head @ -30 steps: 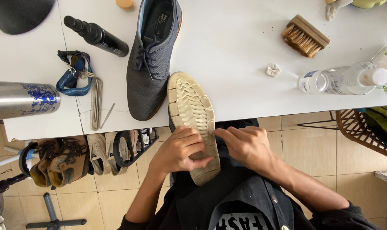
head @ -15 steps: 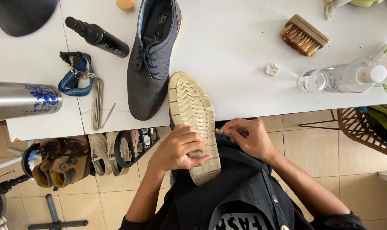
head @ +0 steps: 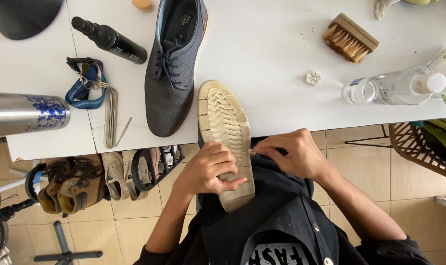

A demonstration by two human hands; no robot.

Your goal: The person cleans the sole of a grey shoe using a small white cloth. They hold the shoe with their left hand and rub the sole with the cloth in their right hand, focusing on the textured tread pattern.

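Note:
A shoe lies sole up (head: 224,128), its cream ribbed sole half on the white table (head: 277,73) and half over my lap. My left hand (head: 208,169) grips the heel part of that sole from the left. My right hand (head: 292,154) pinches a small thin tool at the sole's right edge; the tool is mostly hidden by my fingers. The matching grey lace-up shoe (head: 173,68) stands upright on the table just left of it.
On the table lie a black spray bottle (head: 109,39), a blue lanyard with keys (head: 85,84), a metal flask (head: 24,114), a wooden brush (head: 350,37), a clear plastic bottle (head: 389,88) and a small white wad (head: 313,77). Shoes on a rack (head: 85,179) stand under the table.
My right hand has moved up from my lap to the sole's right edge. My left hand has stayed on the sole, shifting its fingers slightly.

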